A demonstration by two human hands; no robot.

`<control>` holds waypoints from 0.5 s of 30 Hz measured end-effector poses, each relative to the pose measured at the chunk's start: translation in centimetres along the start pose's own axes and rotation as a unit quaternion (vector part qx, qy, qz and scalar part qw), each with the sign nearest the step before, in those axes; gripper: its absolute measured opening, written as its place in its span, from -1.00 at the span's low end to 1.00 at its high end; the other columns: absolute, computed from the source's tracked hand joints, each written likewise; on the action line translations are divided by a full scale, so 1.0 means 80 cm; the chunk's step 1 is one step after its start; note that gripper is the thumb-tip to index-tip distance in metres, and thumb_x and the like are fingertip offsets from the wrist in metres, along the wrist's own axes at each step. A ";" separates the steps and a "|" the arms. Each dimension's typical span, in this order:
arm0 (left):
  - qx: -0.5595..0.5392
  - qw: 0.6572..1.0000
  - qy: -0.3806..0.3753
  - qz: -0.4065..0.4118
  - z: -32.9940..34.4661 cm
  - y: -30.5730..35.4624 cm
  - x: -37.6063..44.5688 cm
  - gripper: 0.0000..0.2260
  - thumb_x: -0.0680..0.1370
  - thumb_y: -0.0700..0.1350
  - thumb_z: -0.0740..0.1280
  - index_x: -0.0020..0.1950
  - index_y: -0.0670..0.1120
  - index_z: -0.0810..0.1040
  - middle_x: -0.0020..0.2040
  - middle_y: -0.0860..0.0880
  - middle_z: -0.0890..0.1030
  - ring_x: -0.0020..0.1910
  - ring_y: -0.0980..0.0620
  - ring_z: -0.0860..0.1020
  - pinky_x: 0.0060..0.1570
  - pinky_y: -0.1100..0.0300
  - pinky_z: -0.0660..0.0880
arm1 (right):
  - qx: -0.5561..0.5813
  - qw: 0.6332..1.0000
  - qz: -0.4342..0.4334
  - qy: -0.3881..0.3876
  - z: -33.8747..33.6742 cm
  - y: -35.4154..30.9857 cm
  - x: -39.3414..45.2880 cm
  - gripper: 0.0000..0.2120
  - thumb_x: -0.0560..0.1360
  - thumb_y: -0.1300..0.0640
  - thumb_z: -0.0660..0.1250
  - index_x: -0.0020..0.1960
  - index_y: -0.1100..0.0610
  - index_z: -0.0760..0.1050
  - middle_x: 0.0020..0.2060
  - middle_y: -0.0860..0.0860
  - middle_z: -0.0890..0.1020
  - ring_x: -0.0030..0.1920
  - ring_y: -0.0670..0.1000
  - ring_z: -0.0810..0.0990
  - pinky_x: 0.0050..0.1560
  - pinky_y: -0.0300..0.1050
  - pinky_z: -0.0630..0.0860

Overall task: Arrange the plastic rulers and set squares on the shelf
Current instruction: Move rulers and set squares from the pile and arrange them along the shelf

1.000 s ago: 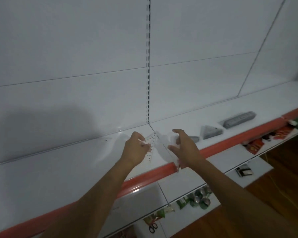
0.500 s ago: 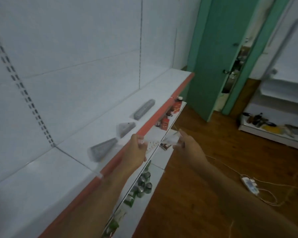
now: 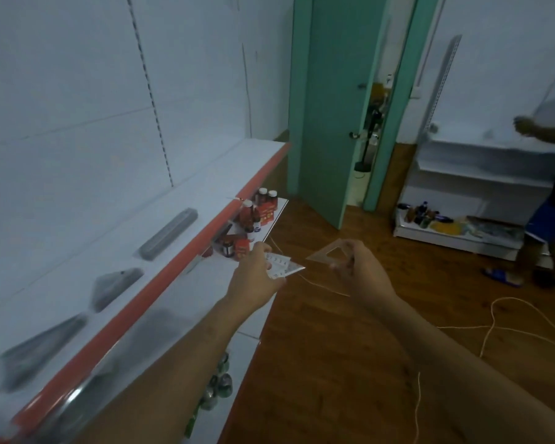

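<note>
We pinch one clear set square (image 3: 332, 251) in our right hand (image 3: 362, 270) and a printed set square (image 3: 282, 267) in our left hand (image 3: 253, 283), both apart, probably to sort them, beside the shelf (image 3: 161, 219).

Small shop — stocked display shelves (image 3: 161, 216), bottles (image 3: 263, 203).

1. Dim overall, cool blue cast; no light source visible.
2. White shelf (image 3: 186, 200) is the reference: its near end, lower left, is heavily smeared; the grey stacks (image 3: 116, 288) on it go soft.
3. Far end of the shelf is sharper; bottles (image 3: 253, 216) below it stay legible.
4. Wide-angle bending: the shelf's red edge and wall lines bow.
5. Right of the shelf, the background person (image 3: 548, 200) is blurred.
</note>
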State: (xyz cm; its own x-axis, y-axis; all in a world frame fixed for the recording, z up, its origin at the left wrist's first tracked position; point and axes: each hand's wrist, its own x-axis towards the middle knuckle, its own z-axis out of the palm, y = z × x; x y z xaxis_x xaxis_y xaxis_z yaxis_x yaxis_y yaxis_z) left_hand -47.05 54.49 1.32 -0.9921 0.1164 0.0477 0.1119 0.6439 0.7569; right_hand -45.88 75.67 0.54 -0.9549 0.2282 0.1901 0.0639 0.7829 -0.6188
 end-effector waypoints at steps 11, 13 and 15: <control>0.024 0.997 0.047 -0.061 0.029 -0.008 0.094 -0.49 0.45 -0.08 0.48 0.32 0.00 0.33 0.24 -0.03 0.53 0.08 0.02 0.59 0.03 0.08 0.61 | 0.006 0.999 -0.038 -0.038 0.047 0.027 0.119 -0.50 0.46 0.03 0.41 0.34 -0.05 0.32 0.14 -0.11 0.53 -0.05 -0.16 0.51 0.00 -0.12 0.59; 0.020 0.996 0.065 -0.061 0.016 -0.016 0.117 -0.47 0.46 -0.06 0.47 0.35 -0.02 0.32 0.24 -0.04 0.52 0.11 0.00 0.57 0.06 0.05 0.59 | 0.019 0.997 -0.053 -0.047 0.064 0.011 0.144 -0.52 0.46 0.04 0.41 0.33 -0.05 0.34 0.13 -0.11 0.53 -0.03 -0.14 0.53 -0.04 -0.17 0.58; 0.031 0.994 0.089 -0.056 -0.002 -0.027 0.138 -0.50 0.48 -0.05 0.44 0.35 -0.04 0.32 0.20 -0.02 0.53 0.10 0.03 0.54 0.10 0.12 0.54 | 0.019 0.995 -0.084 -0.059 0.083 -0.010 0.168 -0.55 0.46 0.00 0.41 0.30 -0.06 0.35 0.13 -0.10 0.54 -0.03 -0.12 0.55 -0.11 -0.20 0.59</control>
State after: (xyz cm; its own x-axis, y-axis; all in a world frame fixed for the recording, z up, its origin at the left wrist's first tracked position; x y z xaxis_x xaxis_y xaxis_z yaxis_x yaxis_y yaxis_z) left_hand -58.24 54.27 0.28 -0.9924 -0.0895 0.0841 -0.0011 0.6910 0.7229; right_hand -60.66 74.25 -1.44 -0.9787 0.0258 0.2038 -0.1075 0.7812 -0.6149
